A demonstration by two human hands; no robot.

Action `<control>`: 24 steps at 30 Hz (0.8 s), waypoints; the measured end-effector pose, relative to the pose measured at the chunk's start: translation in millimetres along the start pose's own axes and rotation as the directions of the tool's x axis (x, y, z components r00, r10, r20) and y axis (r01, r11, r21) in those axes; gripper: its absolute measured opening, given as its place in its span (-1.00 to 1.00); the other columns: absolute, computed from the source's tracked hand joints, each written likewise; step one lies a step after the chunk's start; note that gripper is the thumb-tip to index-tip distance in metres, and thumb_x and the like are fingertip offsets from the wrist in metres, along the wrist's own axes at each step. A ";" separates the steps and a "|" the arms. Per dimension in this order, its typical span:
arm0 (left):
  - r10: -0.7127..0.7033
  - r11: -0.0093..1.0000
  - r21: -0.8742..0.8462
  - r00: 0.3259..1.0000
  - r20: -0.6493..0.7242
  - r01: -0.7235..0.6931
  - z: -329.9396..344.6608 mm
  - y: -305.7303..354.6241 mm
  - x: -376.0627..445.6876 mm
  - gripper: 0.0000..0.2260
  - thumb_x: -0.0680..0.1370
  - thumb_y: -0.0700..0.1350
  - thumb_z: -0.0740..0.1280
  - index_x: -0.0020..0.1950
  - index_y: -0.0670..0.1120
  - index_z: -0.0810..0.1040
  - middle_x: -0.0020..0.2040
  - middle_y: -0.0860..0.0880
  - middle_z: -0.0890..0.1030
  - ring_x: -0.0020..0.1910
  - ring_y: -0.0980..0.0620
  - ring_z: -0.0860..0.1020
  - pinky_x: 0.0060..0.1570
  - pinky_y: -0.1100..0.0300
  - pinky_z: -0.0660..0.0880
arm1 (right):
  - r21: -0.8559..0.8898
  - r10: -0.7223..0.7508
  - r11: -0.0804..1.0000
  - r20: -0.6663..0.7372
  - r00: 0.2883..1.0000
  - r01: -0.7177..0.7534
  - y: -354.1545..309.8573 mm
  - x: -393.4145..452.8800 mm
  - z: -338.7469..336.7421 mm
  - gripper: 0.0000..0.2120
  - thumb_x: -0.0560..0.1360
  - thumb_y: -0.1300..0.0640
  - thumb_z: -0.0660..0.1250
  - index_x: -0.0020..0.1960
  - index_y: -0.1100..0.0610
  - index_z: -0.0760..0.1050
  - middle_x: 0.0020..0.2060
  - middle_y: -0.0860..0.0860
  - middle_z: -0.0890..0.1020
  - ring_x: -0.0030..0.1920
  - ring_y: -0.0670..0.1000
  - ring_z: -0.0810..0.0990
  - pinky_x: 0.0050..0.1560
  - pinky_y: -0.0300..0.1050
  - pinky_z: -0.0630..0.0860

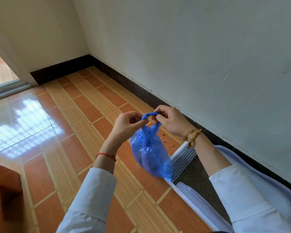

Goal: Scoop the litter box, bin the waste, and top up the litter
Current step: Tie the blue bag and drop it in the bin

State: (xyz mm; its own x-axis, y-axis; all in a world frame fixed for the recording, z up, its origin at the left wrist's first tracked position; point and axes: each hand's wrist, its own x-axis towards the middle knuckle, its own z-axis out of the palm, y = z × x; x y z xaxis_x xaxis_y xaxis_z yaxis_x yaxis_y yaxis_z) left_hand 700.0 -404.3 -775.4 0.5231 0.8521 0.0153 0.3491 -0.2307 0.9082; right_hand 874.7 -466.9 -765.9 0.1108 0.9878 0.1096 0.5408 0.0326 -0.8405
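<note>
While hanging in the air above the tiled floor, just beside the litter box, blue bag being held up by its twisted handles. Left hand pinching one end of the twist, grip closed on it; right hand pinching the other end, grip closed too. Grey litter lying inside the box along the wall. Crumbs scattering the floor nearby.

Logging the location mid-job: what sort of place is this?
Likely a home room corner: glossy orange tiled floor, white plaster wall with dark skirting board, and a white plastic litter box set beside the wall.
</note>
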 end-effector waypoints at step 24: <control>-0.042 0.977 -0.209 0.998 -0.056 0.029 -19.7 -20.9 9.1 -0.84 0.47 -0.20 0.44 0.01 -0.21 0.63 -0.14 -0.13 0.69 -0.12 0.02 0.66 -0.02 0.22 0.59 | 0.005 -0.030 0.999 -0.175 0.984 0.032 29.5 21.5 19.8 -0.87 0.46 0.20 0.42 0.01 0.11 0.58 -0.15 -0.10 0.64 -0.10 -0.15 0.62 -0.07 -0.30 0.59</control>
State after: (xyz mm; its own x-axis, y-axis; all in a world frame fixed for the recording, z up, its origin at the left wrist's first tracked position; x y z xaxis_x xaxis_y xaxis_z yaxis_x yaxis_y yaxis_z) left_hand 682.2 -382.4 -786.0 0.4634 0.8861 0.0008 0.1937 -0.1022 0.9757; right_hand 876.5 -441.6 -798.8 0.2387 0.9443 0.2264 0.5399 0.0647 -0.8392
